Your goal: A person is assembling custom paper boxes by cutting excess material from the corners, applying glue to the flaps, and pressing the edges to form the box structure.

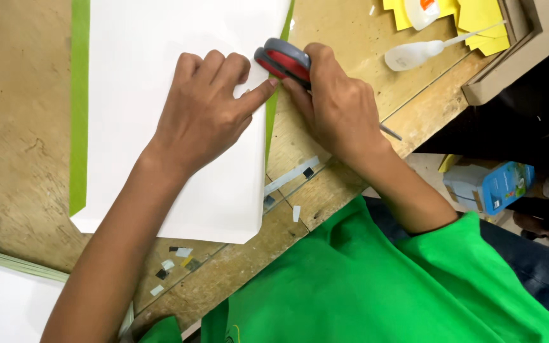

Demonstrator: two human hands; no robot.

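Observation:
My left hand (208, 108) presses flat on a large white sheet of paper (160, 38), fingers curled, thumb stretched to the sheet's right edge. A green sheet (80, 95) lies under the white one and shows as a strip along its left and right sides. My right hand (338, 108) grips scissors with red and grey handles (282, 60) right beside that edge, fingers through the loops. A thin metal tip (391, 133) sticks out behind the wrist. The blades are hidden by the hand.
A worn wooden tabletop (20, 159) holds small paper scraps (173, 263) near its front edge. At the back right lie a white glue bottle (414, 54), yellow paper pieces (478, 19) and a cardboard tray (509, 63). A blue and white box (494, 187) sits below the table. More paper (7, 305) lies at the lower left.

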